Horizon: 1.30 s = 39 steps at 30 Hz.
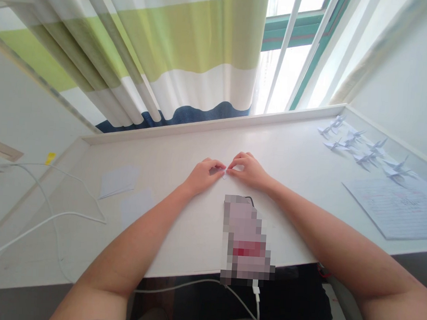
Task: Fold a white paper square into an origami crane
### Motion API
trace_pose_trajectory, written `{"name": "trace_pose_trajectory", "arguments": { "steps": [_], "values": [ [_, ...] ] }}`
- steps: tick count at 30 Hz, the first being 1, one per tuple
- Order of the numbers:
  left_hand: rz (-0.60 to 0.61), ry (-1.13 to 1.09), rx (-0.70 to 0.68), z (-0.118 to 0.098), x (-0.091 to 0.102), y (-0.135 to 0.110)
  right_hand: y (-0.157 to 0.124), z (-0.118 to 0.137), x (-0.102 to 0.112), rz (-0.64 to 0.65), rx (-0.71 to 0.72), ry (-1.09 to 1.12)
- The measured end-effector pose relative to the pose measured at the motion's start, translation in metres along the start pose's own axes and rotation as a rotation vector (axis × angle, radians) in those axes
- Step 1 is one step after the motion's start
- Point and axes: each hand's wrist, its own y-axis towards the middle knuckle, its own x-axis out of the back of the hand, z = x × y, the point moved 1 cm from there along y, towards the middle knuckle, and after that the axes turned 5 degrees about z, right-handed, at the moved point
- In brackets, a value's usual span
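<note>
My left hand (203, 174) and my right hand (249, 169) meet at the middle of the white desk (293, 150), fingertips pinched together on a small white piece of paper (226, 174) that lies on the desk surface. Most of the paper is hidden under my fingers. Both forearms rest on the desk.
Several folded paper cranes (362, 147) sit at the far right, beside a lined sheet (398, 207). A stack of small white paper squares (118, 181) lies at the left. White cables (51, 213) run across the left side. A blurred-out object (246, 239) lies between my arms. Striped curtain and window behind.
</note>
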Motion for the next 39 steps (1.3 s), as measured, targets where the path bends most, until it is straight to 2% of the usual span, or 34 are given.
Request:
{"name": "trace_pose_trajectory", "arguments": {
  "steps": [8, 15, 26, 30, 35, 39],
  "values": [
    [-0.022, 0.036, -0.032, 0.004, -0.002, -0.001, 0.002, -0.005, -0.004, -0.040, 0.012, 0.037],
    [-0.030, 0.165, -0.158, 0.010, -0.004, 0.001, 0.002, -0.008, -0.003, -0.030, 0.015, 0.024],
    [0.039, 0.368, -0.133, -0.002, 0.001, 0.000, 0.001, -0.010, -0.003, -0.033, 0.043, 0.036],
    [0.014, 0.357, -0.116, -0.003, 0.000, 0.000, 0.002, -0.008, -0.005, -0.056, 0.036, 0.024],
    [-0.010, 0.312, -0.094, -0.004, -0.001, -0.001, 0.002, -0.006, -0.005, -0.025, 0.059, 0.013],
    [-0.011, 0.317, -0.079, -0.004, -0.001, -0.001, 0.003, -0.004, -0.005, -0.024, 0.018, 0.012]
  ]
}}
